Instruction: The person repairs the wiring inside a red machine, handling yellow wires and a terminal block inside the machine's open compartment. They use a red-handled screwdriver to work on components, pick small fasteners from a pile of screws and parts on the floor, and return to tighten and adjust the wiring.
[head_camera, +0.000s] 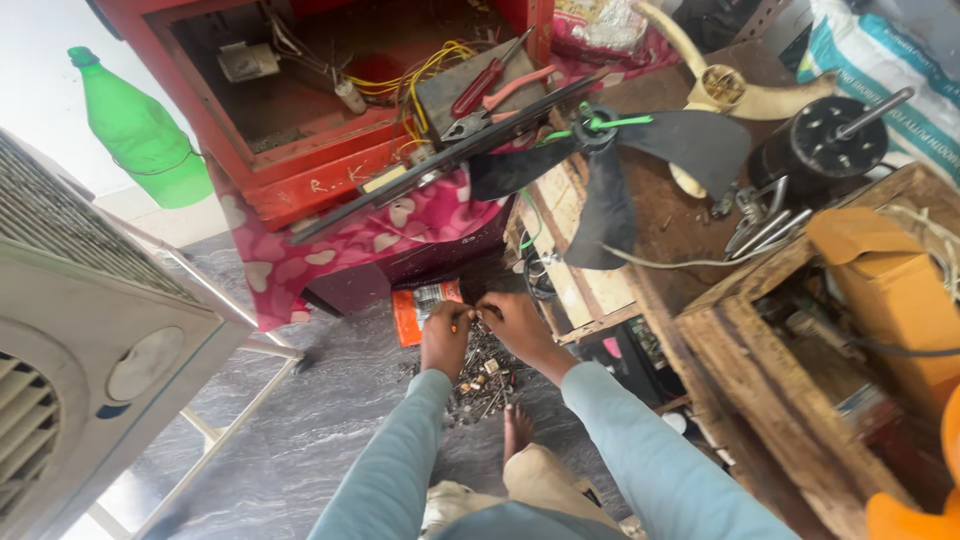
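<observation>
My left hand (445, 338) and my right hand (516, 322) meet low over a heap of small screws and metal bits (482, 378) on the grey floor. The fingers of both hands pinch together around something tiny between them; what it is I cannot make out. An orange packet (417, 306) lies on the floor just beyond my left hand. My bare foot (516, 428) rests beside the heap. Both arms wear light blue sleeves.
A red open toolbox (300, 160) with wires, pliers and a screwdriver sits on a pink cloth ahead. A black fan blade (610, 170), a black motor (815, 150) and wooden crates (760, 340) stand at right. A white cooler (90, 330) and a green bottle (140, 130) are at left.
</observation>
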